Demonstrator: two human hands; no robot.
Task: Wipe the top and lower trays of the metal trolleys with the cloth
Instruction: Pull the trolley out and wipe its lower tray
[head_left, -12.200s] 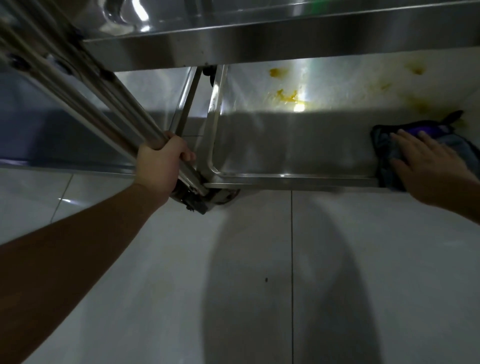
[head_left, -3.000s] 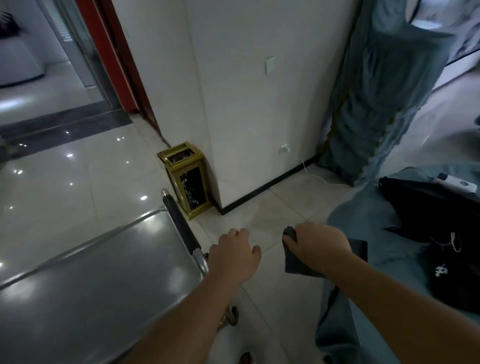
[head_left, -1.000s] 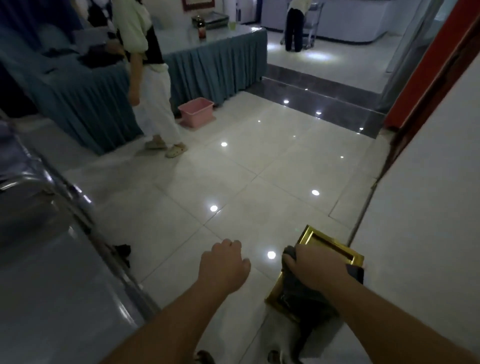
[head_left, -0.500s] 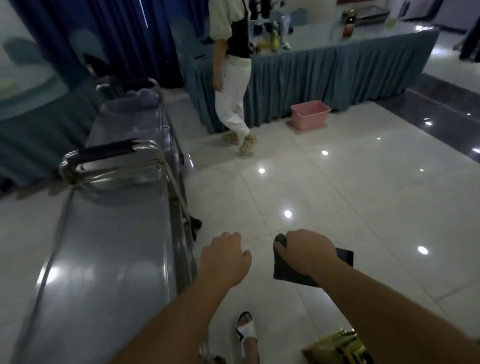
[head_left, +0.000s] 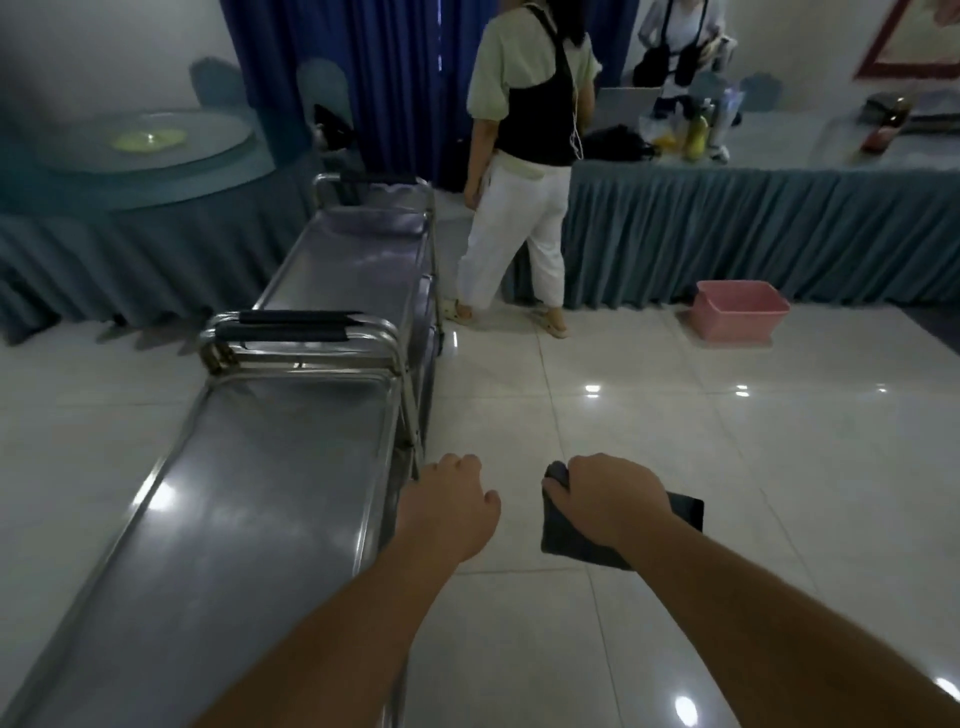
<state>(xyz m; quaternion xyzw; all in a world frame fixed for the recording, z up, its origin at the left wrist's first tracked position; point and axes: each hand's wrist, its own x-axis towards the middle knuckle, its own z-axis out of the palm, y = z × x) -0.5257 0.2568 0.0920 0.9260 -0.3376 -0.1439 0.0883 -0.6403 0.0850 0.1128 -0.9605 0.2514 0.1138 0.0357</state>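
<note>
Two metal trolleys stand end to end on my left. The near trolley's top tray (head_left: 249, 509) runs from the bottom left up to its black-padded handles. The far trolley (head_left: 358, 260) continues behind it toward the blue curtain. My left hand (head_left: 449, 506) hovers in a loose fist just right of the near tray's right rim, holding nothing. My right hand (head_left: 605, 496) is shut on a dark folded cloth (head_left: 571, 535), held in the air over the floor tiles. The lower trays are hidden.
A person in white trousers (head_left: 519, 208) stands beside the far trolley, next to a long skirted table (head_left: 753, 234) with bottles on it. A pink tub (head_left: 740, 309) sits on the floor. A round skirted table (head_left: 130, 156) stands at the back left. Glossy white tiles (head_left: 675, 441) lie to the right.
My view has swung from a wall corner and gold bin round to the row of trolleys, which now sit nearer the centre. Both hands kept their pose; the cloth stays in my right hand.
</note>
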